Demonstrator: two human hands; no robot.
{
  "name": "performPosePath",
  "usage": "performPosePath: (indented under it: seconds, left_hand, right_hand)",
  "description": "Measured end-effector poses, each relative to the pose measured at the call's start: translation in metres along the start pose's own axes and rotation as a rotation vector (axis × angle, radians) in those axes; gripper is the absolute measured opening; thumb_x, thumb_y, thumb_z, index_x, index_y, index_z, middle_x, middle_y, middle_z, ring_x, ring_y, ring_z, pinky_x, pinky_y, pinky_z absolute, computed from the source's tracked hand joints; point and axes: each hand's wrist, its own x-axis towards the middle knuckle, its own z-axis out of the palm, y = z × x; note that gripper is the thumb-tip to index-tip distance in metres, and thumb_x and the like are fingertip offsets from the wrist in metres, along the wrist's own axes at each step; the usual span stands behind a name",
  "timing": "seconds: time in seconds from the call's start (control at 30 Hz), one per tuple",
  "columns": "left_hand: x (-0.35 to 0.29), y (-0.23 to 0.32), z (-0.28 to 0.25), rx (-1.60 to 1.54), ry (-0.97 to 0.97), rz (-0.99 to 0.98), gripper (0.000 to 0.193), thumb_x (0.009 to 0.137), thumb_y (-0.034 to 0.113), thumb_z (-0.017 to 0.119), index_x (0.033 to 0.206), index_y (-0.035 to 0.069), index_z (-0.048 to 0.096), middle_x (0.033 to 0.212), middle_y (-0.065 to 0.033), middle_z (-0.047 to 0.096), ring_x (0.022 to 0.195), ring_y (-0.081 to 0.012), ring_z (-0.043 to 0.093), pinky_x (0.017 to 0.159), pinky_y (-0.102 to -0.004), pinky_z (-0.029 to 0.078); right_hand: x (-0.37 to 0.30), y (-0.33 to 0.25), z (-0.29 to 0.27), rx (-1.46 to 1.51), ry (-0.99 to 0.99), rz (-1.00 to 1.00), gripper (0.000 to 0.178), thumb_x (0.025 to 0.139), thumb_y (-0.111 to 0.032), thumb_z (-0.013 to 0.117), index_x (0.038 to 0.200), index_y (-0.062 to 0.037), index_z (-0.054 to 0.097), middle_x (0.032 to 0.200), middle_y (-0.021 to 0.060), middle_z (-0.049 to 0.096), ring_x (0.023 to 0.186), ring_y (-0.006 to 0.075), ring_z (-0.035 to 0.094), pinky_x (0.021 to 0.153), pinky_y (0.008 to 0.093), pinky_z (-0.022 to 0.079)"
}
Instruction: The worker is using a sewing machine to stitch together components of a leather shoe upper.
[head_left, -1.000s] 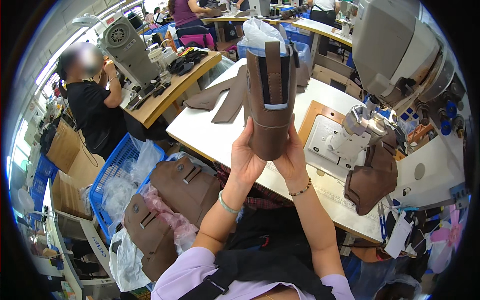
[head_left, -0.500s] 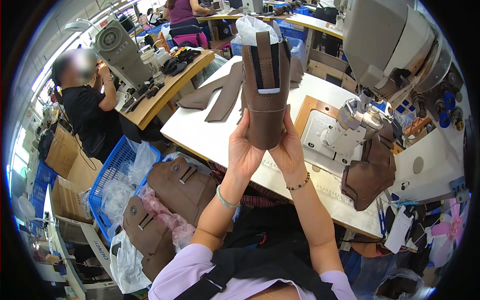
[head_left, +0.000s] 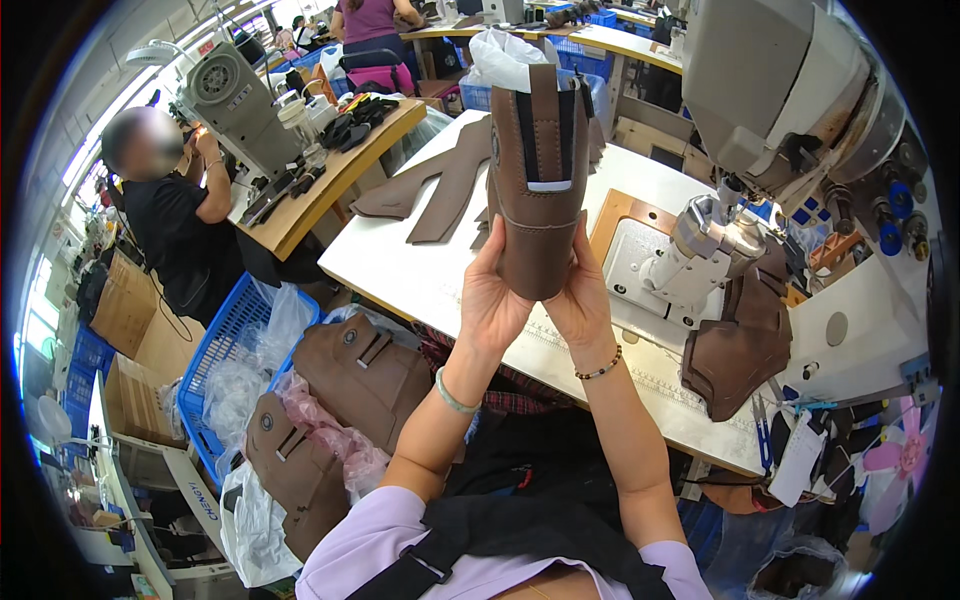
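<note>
Grasping one brown boot upper from both sides, left grip and right grip closed around the lower part, thumbs along its sides, most other fingers hidden behind. Held up over a white worktop, strapped end pointing away. Apart from the sewing machine on the right, with only a narrow gap in view between; more open room on the left, bare white as far as the slanting yellowish edge. Farther back, left of the upper, flat brown pieces, partly overlapping. Just beside the machine, near the front edge, brown shaped pieces. Below the left edge, a blue basket with crumpled clear plastic; close by, two brown panels with pink wrap between, unclear whether inside or beside the basket. Beyond, a co-worker in black at a wooden worktop with a grey machine. At far right, a pink fan.
</note>
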Motion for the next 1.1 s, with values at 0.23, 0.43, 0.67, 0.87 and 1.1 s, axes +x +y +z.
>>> performPosePath:
  seconds: [0.23, 0.43, 0.67, 0.87, 1.1]
  left_hand:
    - [-0.006, -0.009, 0.009, 0.478, 0.085, 0.212, 0.032, 0.099, 0.018, 0.050, 0.127, 0.002, 0.050, 0.125, -0.0136, 0.059, 0.112, -0.0251, 0.060, 0.096, -0.0364, 0.052]
    - [-0.024, 0.011, 0.024, 1.024, 0.275, 0.528, 0.037, 0.090, 0.009, 0.060, 0.125, 0.000, 0.052, 0.120, -0.0112, 0.061, 0.109, -0.0233, 0.060, 0.095, -0.0374, 0.048]
    - [-0.080, 0.110, 0.098, 1.223, 0.569, 1.012, 0.022, 0.088, 0.015, 0.058, 0.102, 0.000, 0.066, 0.102, -0.0118, 0.069, 0.092, -0.0229, 0.066, 0.084, -0.0348, 0.054]
    - [-0.117, 0.190, 0.132, 1.243, 0.702, 0.915, 0.023, 0.087, 0.011, 0.061, 0.105, -0.003, 0.064, 0.101, -0.0146, 0.069, 0.091, -0.0245, 0.067, 0.083, -0.0353, 0.054]
    - [-0.228, 0.218, 0.140, 1.240, 0.853, 0.729, 0.027, 0.087, 0.010, 0.063, 0.111, -0.003, 0.061, 0.105, -0.0147, 0.067, 0.094, -0.0239, 0.066, 0.083, -0.0349, 0.056]
  right_hand:
    - [-0.014, -0.003, 0.006, -0.029, -0.128, -0.067, 0.035, 0.100, -0.025, 0.050, 0.128, -0.0040, 0.054, 0.134, 0.0108, 0.055, 0.128, 0.0230, 0.048, 0.111, 0.0412, 0.037]
    - [-0.066, 0.015, 0.008, -0.606, 0.203, -0.124, 0.031, 0.098, -0.013, 0.050, 0.127, -0.0014, 0.052, 0.124, 0.0097, 0.059, 0.119, 0.0268, 0.054, 0.104, 0.0405, 0.043]
    - [-0.150, -0.021, 0.037, -1.260, 0.302, 0.553, 0.022, 0.096, -0.004, 0.052, 0.110, 0.0089, 0.062, 0.098, 0.0204, 0.069, 0.084, 0.0230, 0.069, 0.076, 0.0306, 0.055]
    - [-0.169, -0.046, 0.034, -1.438, 0.523, 0.308, 0.020, 0.096, -0.004, 0.053, 0.110, 0.0068, 0.062, 0.094, 0.0173, 0.069, 0.079, 0.0185, 0.068, 0.074, 0.0279, 0.055]
    - [-0.175, -0.048, 0.019, -1.529, 0.512, 0.214, 0.019, 0.096, -0.003, 0.051, 0.109, 0.0069, 0.061, 0.090, 0.0166, 0.069, 0.074, 0.0177, 0.067, 0.070, 0.0261, 0.054]
